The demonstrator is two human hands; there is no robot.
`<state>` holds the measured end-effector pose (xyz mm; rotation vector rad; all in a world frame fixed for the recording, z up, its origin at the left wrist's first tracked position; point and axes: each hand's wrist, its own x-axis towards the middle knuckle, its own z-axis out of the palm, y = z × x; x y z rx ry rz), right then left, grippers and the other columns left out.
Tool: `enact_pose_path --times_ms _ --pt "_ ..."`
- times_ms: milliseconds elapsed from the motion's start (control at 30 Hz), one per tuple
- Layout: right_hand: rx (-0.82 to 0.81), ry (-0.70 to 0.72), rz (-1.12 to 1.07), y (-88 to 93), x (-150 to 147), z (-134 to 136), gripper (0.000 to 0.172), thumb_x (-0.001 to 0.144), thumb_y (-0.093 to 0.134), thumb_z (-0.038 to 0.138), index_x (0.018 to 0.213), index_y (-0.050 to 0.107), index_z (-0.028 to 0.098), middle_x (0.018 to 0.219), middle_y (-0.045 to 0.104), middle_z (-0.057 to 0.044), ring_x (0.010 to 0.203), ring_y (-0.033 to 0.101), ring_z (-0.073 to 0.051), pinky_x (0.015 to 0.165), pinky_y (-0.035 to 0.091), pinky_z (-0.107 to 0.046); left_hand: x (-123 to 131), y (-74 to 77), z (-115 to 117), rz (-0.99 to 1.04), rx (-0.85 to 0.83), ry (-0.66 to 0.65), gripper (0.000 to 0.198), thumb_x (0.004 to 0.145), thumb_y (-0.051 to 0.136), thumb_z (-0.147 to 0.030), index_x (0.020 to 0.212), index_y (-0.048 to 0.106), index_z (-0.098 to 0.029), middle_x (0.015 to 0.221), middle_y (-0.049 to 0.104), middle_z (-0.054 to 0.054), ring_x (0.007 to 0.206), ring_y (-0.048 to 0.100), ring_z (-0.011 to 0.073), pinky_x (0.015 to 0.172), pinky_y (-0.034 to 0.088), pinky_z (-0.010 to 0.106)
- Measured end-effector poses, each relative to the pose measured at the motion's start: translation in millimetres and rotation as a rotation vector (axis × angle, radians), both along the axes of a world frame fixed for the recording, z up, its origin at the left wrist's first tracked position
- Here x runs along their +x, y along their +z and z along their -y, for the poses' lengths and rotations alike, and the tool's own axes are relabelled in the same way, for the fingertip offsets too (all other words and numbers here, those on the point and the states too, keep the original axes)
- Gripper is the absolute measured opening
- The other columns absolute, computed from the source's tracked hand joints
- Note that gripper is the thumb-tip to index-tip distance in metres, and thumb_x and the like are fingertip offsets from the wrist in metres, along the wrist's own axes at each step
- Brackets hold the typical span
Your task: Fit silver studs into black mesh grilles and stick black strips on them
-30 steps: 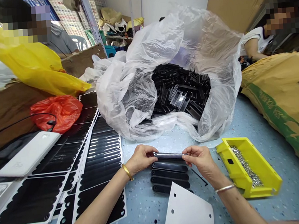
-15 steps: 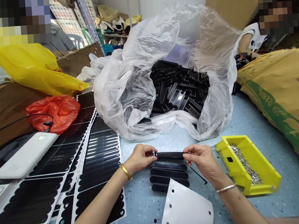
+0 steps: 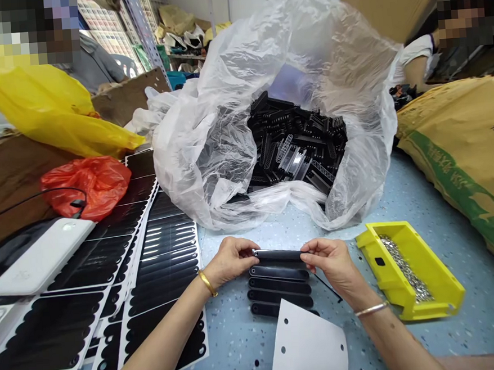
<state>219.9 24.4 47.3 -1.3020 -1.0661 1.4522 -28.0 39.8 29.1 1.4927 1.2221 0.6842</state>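
Note:
Both my hands hold a long, narrow black strip (image 3: 277,255) by its ends, just above the table. My left hand (image 3: 231,262) pinches one end and my right hand (image 3: 331,263) pinches the other. Directly below lie several similar black strips (image 3: 279,288) in a neat stack-like row. A white punched sheet (image 3: 306,344) lies nearer me. To the left of my left hand are overlapping sheets of black scalloped strips (image 3: 167,252). Beyond my hands, a clear plastic bag (image 3: 211,153) holds a heap of black perforated parts (image 3: 298,142).
A yellow bin of small metal pieces (image 3: 405,270) stands right of my right hand. A white power bank (image 3: 36,259), red bag (image 3: 86,188), yellow bag (image 3: 34,104) and woven sack (image 3: 460,159) surround the speckled blue table. A person sits at either far side.
The strip between my hands has turned, its shiny silver face giving way to a dark face. My hands stay in nearly the same place, and the view has shifted slightly.

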Motion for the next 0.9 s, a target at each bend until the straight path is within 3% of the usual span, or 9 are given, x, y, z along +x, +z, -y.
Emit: enact_pose_path --times_ms 567,900 --pt "-0.006 -0.008 0.037 0.6 -1 0 0.019 0.054 0.083 0.026 0.062 0.069 0.015 0.046 0.057 0.002 0.039 0.047 -0.009 0.038 0.036 -0.021 0 0.0 0 0.066 -0.032 0.028 0.028 0.062 0.068 -0.021 0.087 0.073 -0.011 0.059 0.06 -0.001 0.056 0.053 0.0113 0.056 0.041 0.023" --pt "0.06 -0.008 -0.018 16.4 -3 7 0.016 0.057 0.082 0.025 0.065 0.072 0.016 0.048 0.058 0.001 0.043 0.051 -0.011 0.04 0.041 -0.023 0 0.9 0 0.05 0.007 0.009 0.022 0.064 0.066 -0.021 0.083 0.073 -0.012 0.058 0.06 -0.001 0.056 0.053 0.011 0.055 0.041 0.022"
